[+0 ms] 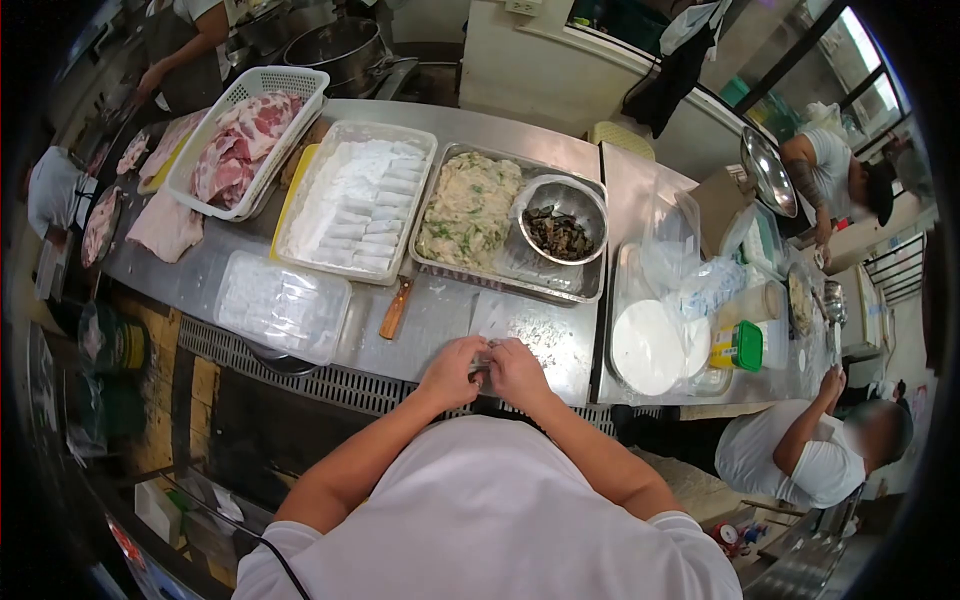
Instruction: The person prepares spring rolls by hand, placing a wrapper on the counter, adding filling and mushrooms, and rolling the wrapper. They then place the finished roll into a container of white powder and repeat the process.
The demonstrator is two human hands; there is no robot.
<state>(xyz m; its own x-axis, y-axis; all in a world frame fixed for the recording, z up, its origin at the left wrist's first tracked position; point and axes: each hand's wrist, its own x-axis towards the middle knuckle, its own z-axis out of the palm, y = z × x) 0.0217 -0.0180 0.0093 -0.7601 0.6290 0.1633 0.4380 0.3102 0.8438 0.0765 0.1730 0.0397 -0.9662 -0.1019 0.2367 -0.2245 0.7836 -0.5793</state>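
Note:
My left hand (452, 376) and my right hand (519, 374) meet at the front edge of the steel table, fingers closed on a thin white wrapper (489, 314). The wrapper's far end lies on the metal; what is between my fingertips is mostly hidden. Beyond my hands, a steel tray (438, 262) holds a pale filling with green bits (468, 208) and a steel bowl (526, 187) of dark chopped pieces (556, 233). To the left, a white tray (425, 150) carries several white rolls (384, 226) on white powder. A wooden handle (396, 309) lies nearby.
Left are a clear lidded container (283, 307) and a white basket (178, 178) of raw meat (240, 150). Right stand a white round stack (646, 347), plastic bags (712, 283) and a green-lidded tub (737, 346). Co-workers stand right (790, 455), far right (828, 160) and left (60, 190).

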